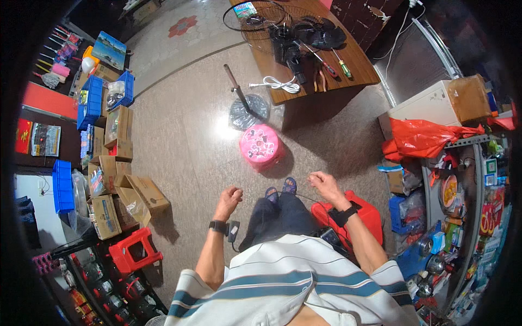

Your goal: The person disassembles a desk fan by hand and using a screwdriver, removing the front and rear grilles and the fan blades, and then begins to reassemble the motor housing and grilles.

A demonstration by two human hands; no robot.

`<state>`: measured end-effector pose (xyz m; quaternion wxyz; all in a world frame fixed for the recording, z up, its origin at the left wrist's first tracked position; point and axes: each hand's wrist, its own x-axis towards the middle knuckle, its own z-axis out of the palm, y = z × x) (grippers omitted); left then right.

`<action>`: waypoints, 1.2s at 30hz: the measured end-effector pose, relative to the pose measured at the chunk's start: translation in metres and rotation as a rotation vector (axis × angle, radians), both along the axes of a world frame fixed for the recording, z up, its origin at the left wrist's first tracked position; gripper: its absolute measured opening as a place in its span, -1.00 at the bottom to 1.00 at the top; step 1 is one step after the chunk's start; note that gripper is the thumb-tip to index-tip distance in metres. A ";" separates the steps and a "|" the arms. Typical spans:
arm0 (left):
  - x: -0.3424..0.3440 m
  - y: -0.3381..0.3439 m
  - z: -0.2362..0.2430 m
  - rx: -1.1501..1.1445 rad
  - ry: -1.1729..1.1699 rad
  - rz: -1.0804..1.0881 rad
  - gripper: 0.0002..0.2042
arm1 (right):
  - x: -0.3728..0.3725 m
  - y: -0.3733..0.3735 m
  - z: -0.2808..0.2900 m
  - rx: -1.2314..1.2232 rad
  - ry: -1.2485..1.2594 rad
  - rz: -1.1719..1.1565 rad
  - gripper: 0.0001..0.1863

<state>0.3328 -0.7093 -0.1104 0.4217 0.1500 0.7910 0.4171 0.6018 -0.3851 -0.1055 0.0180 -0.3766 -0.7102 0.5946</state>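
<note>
Both of my hands hang in the air over the floor, apart from each other and touching nothing. My left hand [229, 201] has its fingers curled in, with nothing seen in it. Loosely closed too, my right hand [326, 187] shows nothing between its fingers. Ahead of them stands a pink round stool [260, 144] with a cartoon pattern on its seat. Just beyond it, a fan stand's round base [247, 115] lies under clear plastic, its dark pole [234, 81] tilted. On the wooden table [348, 65] are a black fan body [283, 41] and a wire fan guard [254, 24].
Two screwdrivers [342, 65], pliers [319, 79] and a coiled white cord [281, 84] lie near the table's front edge. Cardboard boxes [144, 195] and a red stool [135, 251] line the left. Another red stool [370, 217] is by my right arm, beside packed shelves [451, 217].
</note>
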 end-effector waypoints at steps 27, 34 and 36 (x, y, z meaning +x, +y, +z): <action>-0.188 0.010 -0.045 -0.203 -0.325 0.057 -0.64 | -0.015 0.019 -0.024 -0.325 -0.119 -0.507 -0.52; -0.321 -0.066 -0.031 -0.167 -0.322 0.020 -0.66 | -0.122 -0.063 -0.024 -0.409 -0.203 -0.599 -0.46; -0.355 -0.112 -0.038 -0.185 -0.282 0.106 -0.68 | -0.159 -0.078 -0.022 -0.412 -0.202 -0.565 -0.46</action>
